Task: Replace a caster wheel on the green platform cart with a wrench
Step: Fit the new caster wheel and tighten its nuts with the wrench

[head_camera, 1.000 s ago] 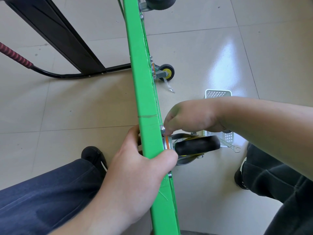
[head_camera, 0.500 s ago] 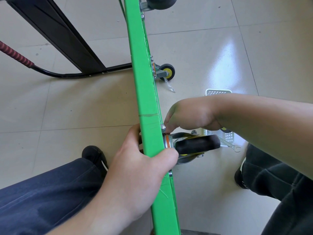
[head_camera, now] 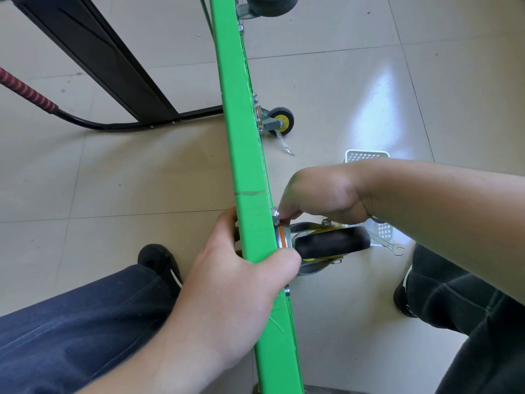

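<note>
The green platform cart point(head_camera: 241, 137) stands on its edge and runs from top to bottom of the view. My left hand point(head_camera: 238, 291) grips that edge, thumb against the mounting plate of a black caster wheel point(head_camera: 332, 242) that sticks out to the right. Just above the wheel, my right hand point(head_camera: 321, 194) pinches a small silver fastener point(head_camera: 275, 215) at the plate's upper corner. A silver open-end wrench point(head_camera: 387, 243) lies on the floor beyond the wheel, untouched.
A white perforated basket point(head_camera: 366, 156) sits on the tiled floor behind my right arm. Two more casters point(head_camera: 279, 120) point(head_camera: 270, 5) show farther up the cart. The cart's black handle frame point(head_camera: 93, 52) with a red grip point(head_camera: 27, 93) lies left. My knees flank the cart.
My right hand's fingertips have shifted slightly at the fastener and my wrist has risen a little. My left hand and the cart have stayed put.
</note>
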